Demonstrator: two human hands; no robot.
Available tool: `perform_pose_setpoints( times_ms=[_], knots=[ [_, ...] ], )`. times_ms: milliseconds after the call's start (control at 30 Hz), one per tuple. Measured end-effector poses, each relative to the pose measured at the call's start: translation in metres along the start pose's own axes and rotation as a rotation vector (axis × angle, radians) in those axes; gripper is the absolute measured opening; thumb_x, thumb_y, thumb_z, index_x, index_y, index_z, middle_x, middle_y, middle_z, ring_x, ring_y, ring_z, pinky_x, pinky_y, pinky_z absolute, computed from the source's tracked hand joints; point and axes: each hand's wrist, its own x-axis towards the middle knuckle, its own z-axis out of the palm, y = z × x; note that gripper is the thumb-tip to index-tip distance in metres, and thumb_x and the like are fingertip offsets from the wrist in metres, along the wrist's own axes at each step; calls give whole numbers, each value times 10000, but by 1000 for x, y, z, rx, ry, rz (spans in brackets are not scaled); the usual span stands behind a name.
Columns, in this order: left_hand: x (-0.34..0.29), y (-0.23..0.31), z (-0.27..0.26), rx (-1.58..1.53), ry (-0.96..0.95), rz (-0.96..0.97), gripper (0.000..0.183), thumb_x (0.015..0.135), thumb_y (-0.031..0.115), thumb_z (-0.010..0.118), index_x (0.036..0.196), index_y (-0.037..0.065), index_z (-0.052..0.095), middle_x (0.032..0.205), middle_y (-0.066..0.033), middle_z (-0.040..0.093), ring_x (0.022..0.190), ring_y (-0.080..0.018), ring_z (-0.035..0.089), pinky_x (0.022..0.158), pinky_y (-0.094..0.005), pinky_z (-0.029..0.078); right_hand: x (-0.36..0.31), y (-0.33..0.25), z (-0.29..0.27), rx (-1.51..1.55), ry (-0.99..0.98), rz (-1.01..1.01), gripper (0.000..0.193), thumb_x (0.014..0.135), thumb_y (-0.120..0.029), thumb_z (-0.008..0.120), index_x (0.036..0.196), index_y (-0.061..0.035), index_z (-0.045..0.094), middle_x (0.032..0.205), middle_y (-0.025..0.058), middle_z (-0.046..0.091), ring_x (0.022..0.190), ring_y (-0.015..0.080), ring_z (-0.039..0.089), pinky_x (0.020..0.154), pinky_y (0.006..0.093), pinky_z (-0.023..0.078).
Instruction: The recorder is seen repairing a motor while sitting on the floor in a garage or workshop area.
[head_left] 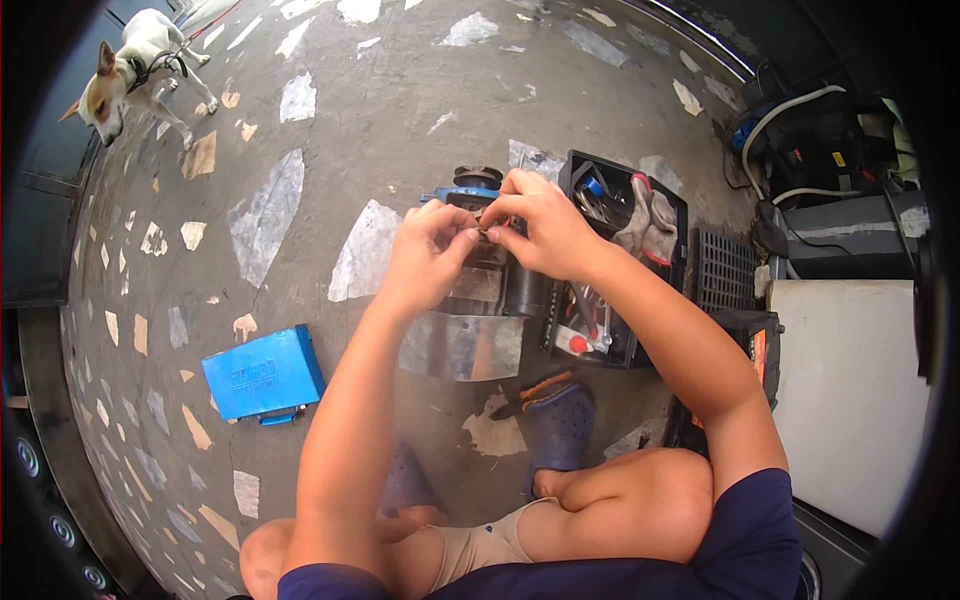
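Both of my hands meet over a dark machine (470,287) with a black pulley-like wheel (478,177) at its far end and a blue part (437,194) beside the wheel. My left hand (432,250) is closed in a pinch, thumb and forefinger together. Opposite it, my right hand (540,225) pinches at the same spot, its fingertips almost touching the left ones. Something small and thin, partly reddish, shows between the fingertips, too small to name. A dark cylinder (525,290) stands below my right hand, against the machine.
Right of the machine, a black toolbox (682,290) holds tools and a grey-and-red work glove (658,228). A blue case (262,374) lies on the left. A black plastic grate (725,270) and a white panel (845,390) stand farther right. A leashed dog (140,75) is far left.
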Motion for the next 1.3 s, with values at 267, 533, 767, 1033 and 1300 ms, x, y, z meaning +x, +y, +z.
perform_pose_setpoints(
  times_ms=[267, 533, 767, 1033, 1300],
  knots=[
    [0, 2, 0, 205, -40, 96, 106, 898, 127, 758, 984, 66, 756, 987, -86, 680, 972, -320, 593, 878, -445, 506, 19, -9, -19, -173, -98, -160, 70, 888, -94, 742, 955, -105, 759, 1005, 78, 613, 1013, 318, 603, 892, 443, 457],
    [0, 2, 2, 172, -10, 75, 101, 907, 122, 749, 994, 73, 761, 1008, -90, 685, 1004, -342, 597, 903, -459, 507, 11, -6, -16, -254, -218, -13, 101, 922, -198, 705, 968, -129, 763, 1080, 95, 641, 1136, 310, 615, 950, 481, 469],
    [0, 4, 1, 204, -25, 101, 101, 903, 130, 759, 989, 76, 758, 986, -86, 674, 983, -334, 597, 885, -458, 511, 19, -2, -21, -207, -308, 30, 151, 949, -235, 669, 1004, -130, 761, 1115, 101, 650, 1149, 328, 638, 976, 507, 473],
    [0, 1, 2, 197, -15, 107, 103, 894, 124, 783, 981, 76, 754, 946, -80, 660, 965, -322, 597, 862, -452, 507, 20, -16, -21, -277, -316, 103, 157, 927, -237, 705, 960, -98, 768, 1013, 102, 639, 1055, 315, 649, 920, 475, 464],
    [-2, 2, 2, 234, 21, 113, 101, 901, 139, 782, 979, 76, 763, 953, -74, 677, 956, -327, 605, 848, -453, 517, 21, -14, -10, -186, -233, 70, 149, 881, -205, 737, 952, -74, 736, 974, 105, 625, 979, 312, 637, 883, 456, 449]
  ],
)
